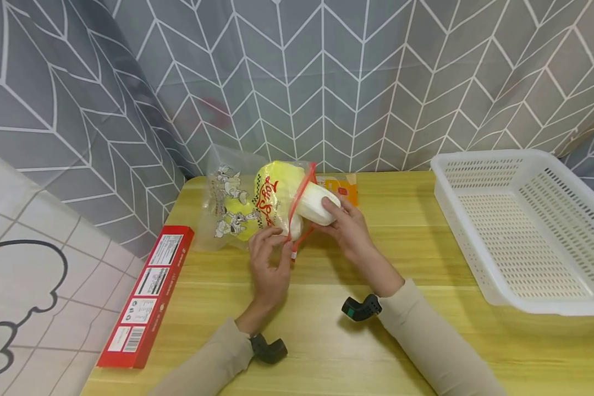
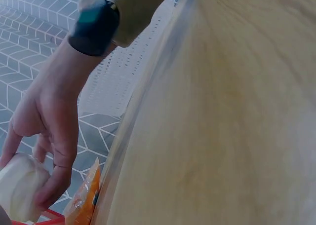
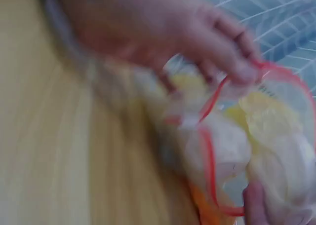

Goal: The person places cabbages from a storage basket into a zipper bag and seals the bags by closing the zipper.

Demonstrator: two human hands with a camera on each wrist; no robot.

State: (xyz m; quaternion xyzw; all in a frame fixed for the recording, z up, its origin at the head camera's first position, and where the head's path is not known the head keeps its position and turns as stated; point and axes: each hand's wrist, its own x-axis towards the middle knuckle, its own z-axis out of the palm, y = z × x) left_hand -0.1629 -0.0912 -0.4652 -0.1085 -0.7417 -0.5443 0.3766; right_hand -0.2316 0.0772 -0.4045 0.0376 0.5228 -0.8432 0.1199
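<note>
A clear zip bag with a red zip edge and cartoon print lies toward the back of the table. My right hand grips the white base of a napa cabbage, whose yellow leafy end is inside the bag. With thumb and fingers, my left hand pinches the red-edged mouth of the bag. A second napa cabbage lies within the bag, below the first. In the left wrist view my right hand curls over the cabbage base.
A white plastic basket stands on the right. A long red box lies along the table's left edge. Behind the bag mouth is an orange packet. A grey patterned curtain hangs at the table's back edge.
</note>
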